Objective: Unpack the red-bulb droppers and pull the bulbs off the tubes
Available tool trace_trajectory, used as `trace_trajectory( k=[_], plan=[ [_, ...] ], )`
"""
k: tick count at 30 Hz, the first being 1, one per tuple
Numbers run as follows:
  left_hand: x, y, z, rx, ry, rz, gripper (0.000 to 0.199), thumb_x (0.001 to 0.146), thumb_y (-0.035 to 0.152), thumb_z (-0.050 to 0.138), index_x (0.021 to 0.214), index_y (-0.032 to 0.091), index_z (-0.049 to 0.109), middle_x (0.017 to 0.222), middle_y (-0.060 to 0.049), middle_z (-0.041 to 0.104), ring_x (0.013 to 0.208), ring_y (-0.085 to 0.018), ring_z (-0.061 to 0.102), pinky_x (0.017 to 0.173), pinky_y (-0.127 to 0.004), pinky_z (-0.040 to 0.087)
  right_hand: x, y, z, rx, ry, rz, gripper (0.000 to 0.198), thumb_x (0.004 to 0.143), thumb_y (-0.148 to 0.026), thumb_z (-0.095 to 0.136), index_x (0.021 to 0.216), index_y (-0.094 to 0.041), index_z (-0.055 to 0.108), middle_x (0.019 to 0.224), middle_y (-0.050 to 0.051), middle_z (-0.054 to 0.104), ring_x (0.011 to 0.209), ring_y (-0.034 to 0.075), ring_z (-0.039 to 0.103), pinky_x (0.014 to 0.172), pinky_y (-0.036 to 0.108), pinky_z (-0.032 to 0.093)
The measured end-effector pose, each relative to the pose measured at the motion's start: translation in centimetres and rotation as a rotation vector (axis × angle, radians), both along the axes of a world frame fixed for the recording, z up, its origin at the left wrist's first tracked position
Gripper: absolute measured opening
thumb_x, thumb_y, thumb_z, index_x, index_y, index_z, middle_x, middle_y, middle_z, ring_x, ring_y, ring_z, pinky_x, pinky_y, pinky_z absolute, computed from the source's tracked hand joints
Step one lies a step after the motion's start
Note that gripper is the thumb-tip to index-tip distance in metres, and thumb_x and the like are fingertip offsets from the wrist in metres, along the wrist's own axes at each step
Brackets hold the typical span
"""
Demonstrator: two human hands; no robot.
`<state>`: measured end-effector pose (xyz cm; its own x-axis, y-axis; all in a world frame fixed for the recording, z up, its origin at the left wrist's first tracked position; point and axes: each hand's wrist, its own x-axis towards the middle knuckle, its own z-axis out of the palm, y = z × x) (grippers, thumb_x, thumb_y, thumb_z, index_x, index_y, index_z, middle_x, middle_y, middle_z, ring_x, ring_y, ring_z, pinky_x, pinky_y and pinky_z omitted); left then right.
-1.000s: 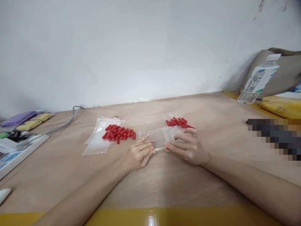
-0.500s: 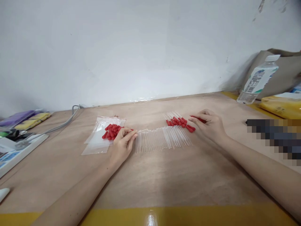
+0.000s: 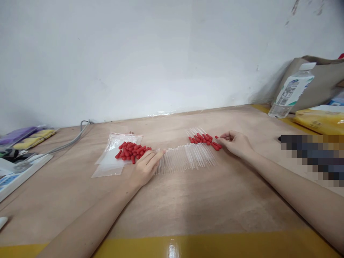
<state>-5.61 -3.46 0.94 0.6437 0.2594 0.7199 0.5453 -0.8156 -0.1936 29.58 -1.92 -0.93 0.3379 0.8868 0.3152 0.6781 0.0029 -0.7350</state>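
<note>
A row of clear glass dropper tubes (image 3: 185, 157) lies on the table, pointing toward me. At its left end my left hand (image 3: 147, 165) is closed, thumb and fingertips pinched at the top of a tube that they mostly cover. Beside this hand, a pile of red rubber bulbs (image 3: 130, 150) rests partly on clear zip bags (image 3: 109, 168). My right hand (image 3: 235, 142) pinches a red rubber bulb, whose end (image 3: 216, 137) sticks out from the fingertips. It is close to a group of red-bulbed droppers (image 3: 200, 138), their glass tubes pointing away.
A plastic bottle (image 3: 291, 91) stands at the back right, before a grey-brown bag (image 3: 322, 82) and a yellow packet (image 3: 319, 120). At left are a power strip (image 3: 29, 172), a grey cable (image 3: 72, 139), and purple and yellow packets (image 3: 20, 134). A white wall (image 3: 161, 61) rises behind.
My left hand has moved slightly right and down onto the row's end; the tube that stuck out of its fingers no longer shows. My right hand has lowered beside the finished-looking droppers, its fingers covering more of the bulb.
</note>
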Motion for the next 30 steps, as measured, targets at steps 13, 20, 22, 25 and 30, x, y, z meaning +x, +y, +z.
trace_trajectory(
  k=[13,20,22,25,30],
  plan=[
    [0.2,-1.0,0.6,-0.133,0.074,-0.057,0.046,0.081,0.027,0.056,0.124,0.015,0.044,0.083,-0.006,0.063,0.079,-0.017,0.060,0.071,-0.031,0.052,-0.3,-0.2,0.0,-0.050,-0.075,0.050,0.030,0.074,-0.046,0.053,0.078,-0.023,0.071,0.073,0.005,0.069,0.070,0.021,0.062,0.059,0.029,0.044],
    [0.0,-0.8,0.7,-0.176,0.027,-0.053,0.039,0.079,0.026,0.058,0.117,0.016,0.051,0.090,-0.008,0.064,0.088,-0.020,0.057,0.077,-0.036,0.049,-0.5,0.0,0.0,-0.057,-0.080,0.012,0.033,0.077,-0.047,0.050,0.082,-0.023,0.071,0.073,0.006,0.069,0.070,0.022,0.061,0.062,0.032,0.043],
    [0.1,-0.8,0.7,-0.177,0.022,-0.041,0.037,0.079,0.024,0.058,0.115,0.016,0.052,0.089,-0.007,0.065,0.088,-0.021,0.057,0.078,-0.037,0.049,-0.8,-0.2,0.3,-0.037,-0.091,0.000,0.032,0.077,-0.046,0.050,0.083,-0.023,0.070,0.075,0.006,0.069,0.071,0.022,0.061,0.063,0.032,0.042],
    [0.2,-0.7,0.6,-0.197,0.005,-0.033,0.035,0.080,0.022,0.057,0.115,0.017,0.052,0.090,-0.007,0.065,0.090,-0.021,0.057,0.081,-0.037,0.048,-1.7,-0.4,0.9,0.040,-0.169,-0.001,0.030,0.075,-0.047,0.052,0.084,-0.025,0.070,0.080,0.004,0.069,0.080,0.024,0.059,0.070,0.036,0.040],
    [0.2,-0.4,0.2,-0.247,0.009,-0.037,0.035,0.081,0.020,0.054,0.116,0.017,0.052,0.101,-0.008,0.063,0.099,-0.020,0.055,0.086,-0.037,0.047,-3.9,0.1,1.7,0.189,-0.361,0.012,0.032,0.076,-0.052,0.052,0.078,-0.027,0.071,0.089,0.005,0.068,0.089,0.027,0.054,0.079,0.045,0.029]
  ],
)
